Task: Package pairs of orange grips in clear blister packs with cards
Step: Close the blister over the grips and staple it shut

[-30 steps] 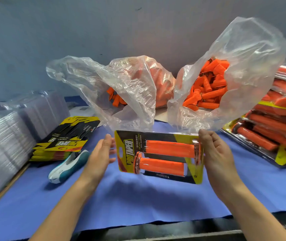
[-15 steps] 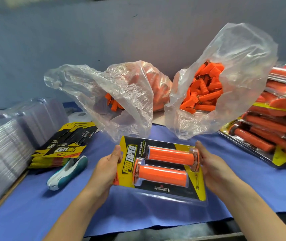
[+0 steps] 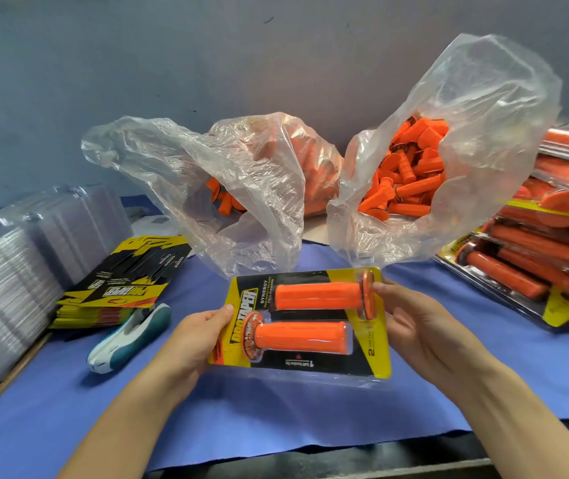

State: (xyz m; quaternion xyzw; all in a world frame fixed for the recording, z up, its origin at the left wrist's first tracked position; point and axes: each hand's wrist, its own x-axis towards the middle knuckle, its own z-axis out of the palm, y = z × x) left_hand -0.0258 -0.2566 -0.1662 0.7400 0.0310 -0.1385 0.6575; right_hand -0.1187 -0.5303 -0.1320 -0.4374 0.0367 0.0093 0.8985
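Fingers (image 3: pixel 222 311) of the left hand (image 3: pixel 200 337) clamp the left short edge of a filled blister pack (image 3: pixel 310 369), thumb on the face and the rest out of sight underneath. The right hand (image 3: pixel 417 326) pinches the opposite short edge, its fingertips resting by the flange of the upper grip (image 3: pixel 317 296).

The pack hangs in the air over the front part of the bench, above the blue cloth (image 3: pixel 276 420), face tipped up toward the person. Its long axis runs left to right, the right end a little farther away. Both grips lie along that axis, one behind the other. The upper grip has its flange at the right; the lower grip (image 3: pixel 300 337) has its flange at the left. A clear plastic rim shows past the yellow and black card (image 3: pixel 378 357) along the near edge.

Bare cloth lies under the pack and in front of it, as far as the cloth's uneven near edge over the dark bench front (image 3: pixel 345 461). To the left, well apart from the pack, a white and teal hand tool (image 3: pixel 131 337) lies beside a stack of printed cards (image 3: pixel 120 285), with stacks of clear blisters (image 3: pixel 7 281) at the bench's left edge. To the right, a pile of finished packs (image 3: pixel 552 236) crowds that side.

Just behind the pack's far edge, two clear bags of loose orange grips, left bag (image 3: pixel 241 202) and right bag (image 3: pixel 483 133), stand open before the grey wall (image 3: pixel 207 63).
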